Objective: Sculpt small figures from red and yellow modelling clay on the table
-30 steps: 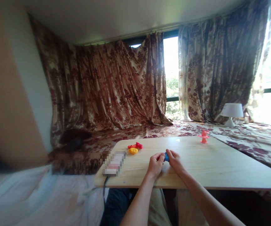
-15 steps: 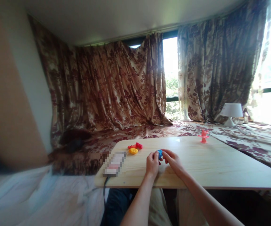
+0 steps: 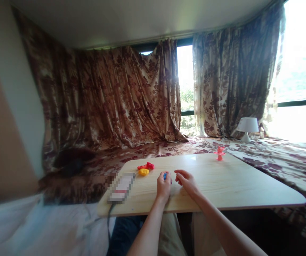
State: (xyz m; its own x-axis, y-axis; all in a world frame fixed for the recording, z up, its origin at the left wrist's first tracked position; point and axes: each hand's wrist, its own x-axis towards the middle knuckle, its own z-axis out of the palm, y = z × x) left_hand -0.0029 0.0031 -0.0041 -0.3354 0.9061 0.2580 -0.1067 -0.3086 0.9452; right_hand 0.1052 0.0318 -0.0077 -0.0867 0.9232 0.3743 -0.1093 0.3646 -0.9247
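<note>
Over the near part of the light wooden table, my left hand is closed around a small blue lump. Only a bit of the lump shows between the fingers, and its kind is not clear. To its right, my right hand is apart from it, index finger pointing left and the other fingers loosely bent; I see nothing in it. Beyond my left hand lie a yellow soft-looking lump and red crumpled pieces, close together.
A pixelated flat device with a dark cable lies at the table's left edge. A pink figure stands at the far right edge. Behind are a white lamp and patterned curtains.
My right hand has let go of the blue lump and moved apart from it. The lump now sits deeper in my left hand. The view has turned slightly to the right.
</note>
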